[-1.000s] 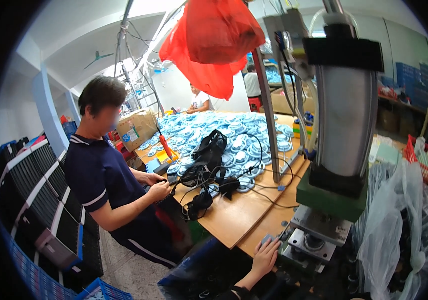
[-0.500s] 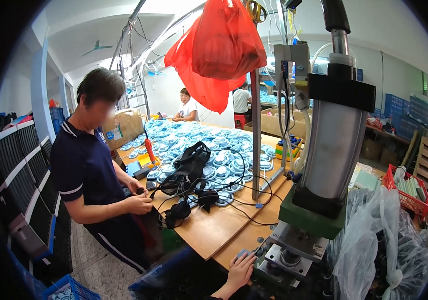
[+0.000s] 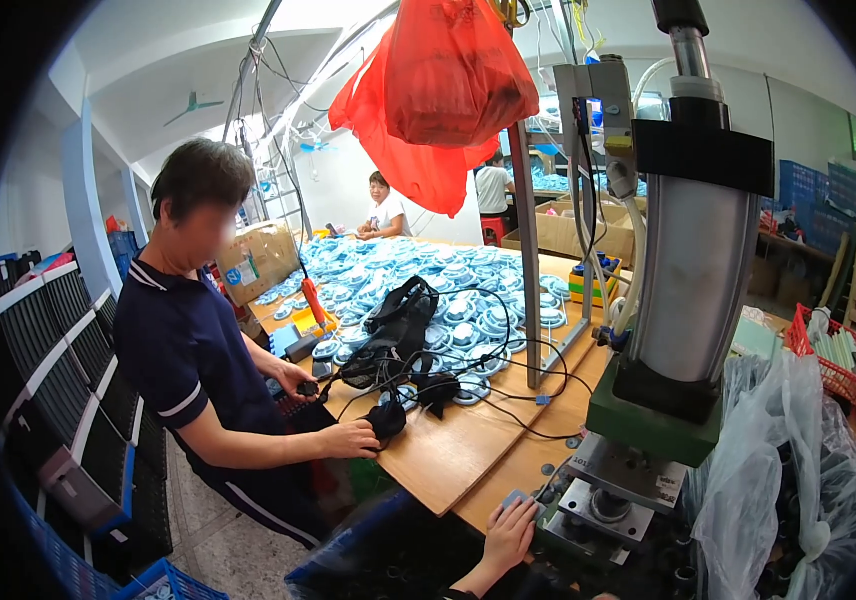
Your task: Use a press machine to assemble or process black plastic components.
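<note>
My left hand [image 3: 509, 532] reaches up from the lower edge, its fingers bent over a small grey box [image 3: 518, 503] at the table's front edge. To its right is a press with a green head [image 3: 653, 415], a tall grey cylinder [image 3: 696, 280] and a metal die block [image 3: 608, 512]. A gap separates my hand from the die. At the bottom edge, a sliver of skin [image 3: 605, 597] may be my right hand; its fingers do not show.
Across the table [image 3: 458, 465], a co-worker [image 3: 203, 340] handles a black strap bundle [image 3: 393, 345] with cables. Light-blue round parts [image 3: 458, 260] are heaped behind. A red bag [image 3: 458, 80] hangs overhead. Clear plastic bags [image 3: 763, 470] and a red basket [image 3: 833, 360] stand right.
The whole view has shifted slightly, so things sit further right. The co-worker's hands have parted, and one now touches the black bundle at the table edge. My left hand stays on the grey box.
</note>
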Demonstrator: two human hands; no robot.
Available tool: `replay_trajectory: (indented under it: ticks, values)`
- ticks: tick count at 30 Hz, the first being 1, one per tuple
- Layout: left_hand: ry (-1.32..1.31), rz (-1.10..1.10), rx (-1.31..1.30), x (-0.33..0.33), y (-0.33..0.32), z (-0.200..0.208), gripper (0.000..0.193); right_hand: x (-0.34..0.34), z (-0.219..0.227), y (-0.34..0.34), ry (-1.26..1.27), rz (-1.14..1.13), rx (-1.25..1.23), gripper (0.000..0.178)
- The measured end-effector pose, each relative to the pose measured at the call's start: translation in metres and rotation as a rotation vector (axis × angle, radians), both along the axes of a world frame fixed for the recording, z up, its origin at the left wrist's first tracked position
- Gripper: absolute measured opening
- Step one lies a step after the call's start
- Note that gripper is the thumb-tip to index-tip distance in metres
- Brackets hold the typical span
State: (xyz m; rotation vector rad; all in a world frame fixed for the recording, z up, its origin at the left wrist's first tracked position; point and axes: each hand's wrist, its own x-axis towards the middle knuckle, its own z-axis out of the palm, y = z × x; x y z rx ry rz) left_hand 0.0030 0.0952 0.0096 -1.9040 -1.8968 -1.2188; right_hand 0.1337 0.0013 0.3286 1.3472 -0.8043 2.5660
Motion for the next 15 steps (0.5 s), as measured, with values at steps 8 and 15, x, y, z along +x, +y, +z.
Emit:
replay_trajectory:
  ticks: [8, 15]
  values:
    - [0.044, 0.02, -0.05, -0.004, -0.003, -0.005, 0.035, 0.062, -0.052, 0.052, -0.189, -0.509, -0.045, 0.093]
    - [0.053, -0.005, -0.054, -0.003, -0.001, 0.004, 0.035, 0.143, -0.078, 0.048, -0.343, -0.937, -0.019, 0.075]
